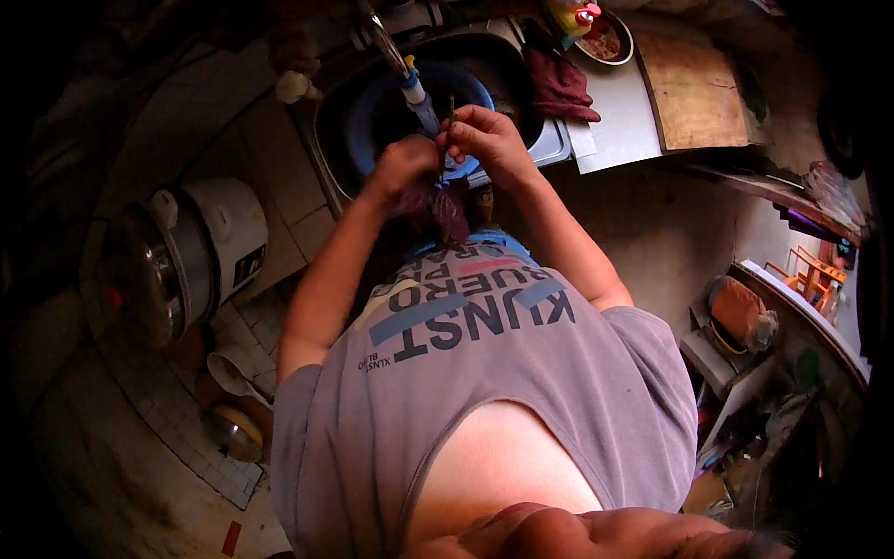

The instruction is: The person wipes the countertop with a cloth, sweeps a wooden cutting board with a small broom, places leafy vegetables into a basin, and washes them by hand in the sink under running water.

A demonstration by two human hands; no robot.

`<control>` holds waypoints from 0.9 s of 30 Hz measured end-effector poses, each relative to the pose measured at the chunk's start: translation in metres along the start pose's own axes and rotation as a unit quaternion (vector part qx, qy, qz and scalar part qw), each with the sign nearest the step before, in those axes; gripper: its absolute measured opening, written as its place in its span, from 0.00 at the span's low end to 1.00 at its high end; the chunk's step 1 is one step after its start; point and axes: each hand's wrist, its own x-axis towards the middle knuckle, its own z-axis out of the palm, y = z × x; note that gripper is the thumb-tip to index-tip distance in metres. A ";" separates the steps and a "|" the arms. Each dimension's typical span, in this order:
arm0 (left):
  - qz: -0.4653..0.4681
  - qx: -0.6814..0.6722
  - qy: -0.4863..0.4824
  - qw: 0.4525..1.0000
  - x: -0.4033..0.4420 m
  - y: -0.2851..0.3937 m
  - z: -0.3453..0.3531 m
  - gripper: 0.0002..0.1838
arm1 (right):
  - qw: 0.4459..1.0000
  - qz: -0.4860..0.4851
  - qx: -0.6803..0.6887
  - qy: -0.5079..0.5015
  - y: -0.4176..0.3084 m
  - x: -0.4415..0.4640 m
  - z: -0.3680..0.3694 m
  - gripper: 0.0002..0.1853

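Both of my hands meet over the near side of a blue basin [473, 82] standing in a metal sink [326, 121]. Between the thumb and fingers of my right hand [494, 144] is pinched a leafy vegetable stem, its thin greenish tip [452, 107] poking up. Dark purple leaves [451, 216] hang below, toward my shirt. My left hand [406, 170] is curled beside the right, slightly blurred, with purple leaf showing under it; its fingertips are partly hidden. A tap [411, 86] with a white-and-blue nozzle points into the basin, and water seems to run from it.
Right of the sink lie a dark red cloth [562, 86], a bowl with food [607, 39] and a wooden board [691, 93] on a white counter [610, 126]. A large white cooker [223, 233] stands at the left. Cluttered shelves [736, 373] are at the right.
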 end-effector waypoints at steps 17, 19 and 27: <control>0.003 0.238 -0.039 0.971 -0.004 0.019 0.006 0.08 | 0.992 0.064 0.063 0.083 0.017 0.017 -0.011 0.11; 0.021 0.225 -0.047 0.973 -0.001 0.011 0.002 0.08 | 0.992 0.068 0.061 0.085 0.017 0.017 -0.011 0.10; 0.033 0.165 -0.010 0.986 0.003 -0.016 -0.010 0.07 | 0.988 0.071 0.100 0.093 0.022 0.014 -0.006 0.09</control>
